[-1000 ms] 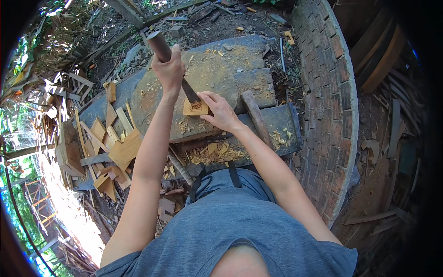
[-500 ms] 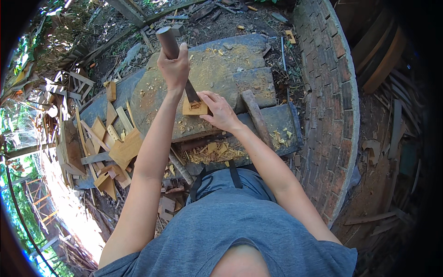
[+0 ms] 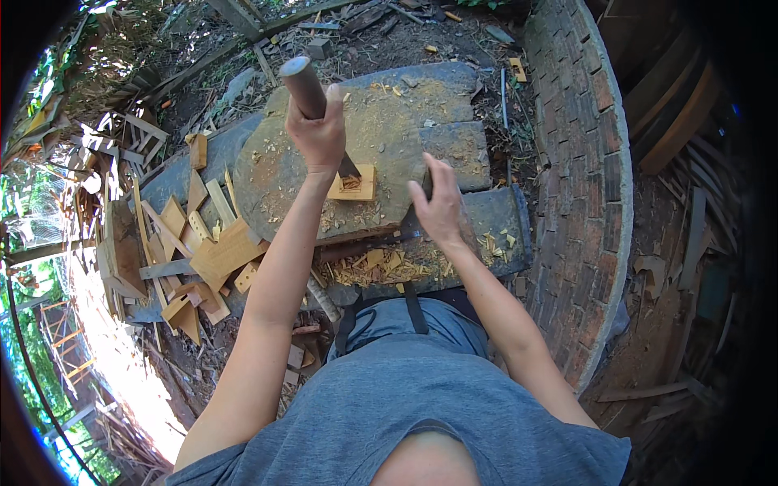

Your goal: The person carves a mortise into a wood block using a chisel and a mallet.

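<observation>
Looking down from the head camera, we are gripping a chisel (image 3: 318, 113) in our left hand (image 3: 322, 136), fingers wrapped tight around its thick round handle, its blade running down into a small square wood block (image 3: 354, 183). That block is lying flat on a big stump (image 3: 381, 146) dusted with chips. Our right hand (image 3: 440, 212) is resting near the stump's right edge, well apart from the block, fingers curled over something dark; we cannot tell what it is or how firmly they are closing. Cut wood pieces (image 3: 219, 251) are piling up left of the stump, and a curved brick wall (image 3: 587, 162) is standing to the right.
</observation>
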`<action>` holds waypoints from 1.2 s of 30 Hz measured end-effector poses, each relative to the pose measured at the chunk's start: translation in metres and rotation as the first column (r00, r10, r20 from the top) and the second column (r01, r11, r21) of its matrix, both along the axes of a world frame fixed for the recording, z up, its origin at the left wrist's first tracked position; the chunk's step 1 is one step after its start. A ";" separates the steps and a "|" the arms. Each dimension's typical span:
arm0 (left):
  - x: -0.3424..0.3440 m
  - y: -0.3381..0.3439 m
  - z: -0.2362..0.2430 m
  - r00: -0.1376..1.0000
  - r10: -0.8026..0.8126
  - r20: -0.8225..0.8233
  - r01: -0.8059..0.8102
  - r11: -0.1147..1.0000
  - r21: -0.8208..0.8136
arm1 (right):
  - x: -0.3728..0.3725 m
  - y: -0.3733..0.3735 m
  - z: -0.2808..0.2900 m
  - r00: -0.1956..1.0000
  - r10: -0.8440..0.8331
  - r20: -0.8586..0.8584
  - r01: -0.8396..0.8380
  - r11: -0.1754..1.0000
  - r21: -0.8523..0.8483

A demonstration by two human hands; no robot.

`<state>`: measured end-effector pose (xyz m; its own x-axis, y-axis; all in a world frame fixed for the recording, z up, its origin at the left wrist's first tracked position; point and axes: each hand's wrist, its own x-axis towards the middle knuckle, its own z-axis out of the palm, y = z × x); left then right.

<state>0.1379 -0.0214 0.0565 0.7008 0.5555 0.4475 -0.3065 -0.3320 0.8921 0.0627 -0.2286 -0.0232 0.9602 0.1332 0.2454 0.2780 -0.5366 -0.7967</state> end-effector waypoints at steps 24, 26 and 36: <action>-0.024 -0.027 0.019 0.998 -0.011 0.060 0.000 0.984 0.177 | -0.047 -0.150 -0.098 0.605 -0.079 -0.793 -0.169 0.960 -0.224; -0.022 -0.029 0.018 0.998 -0.011 0.060 0.000 0.985 0.174 | -0.050 -0.159 -0.098 0.473 -0.013 -0.881 -0.028 0.999 -0.030; -0.018 -0.010 -0.002 0.999 0.015 0.048 -0.017 0.999 0.040 | 0.013 -0.063 0.203 0.863 0.406 -0.300 -0.216 0.834 0.508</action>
<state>0.1199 -0.0316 0.0544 0.6696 0.5471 0.5023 -0.3428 -0.3723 0.8625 0.0755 -0.2917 0.1802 0.9122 0.4091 -0.0218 -0.0074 -0.0368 -0.9993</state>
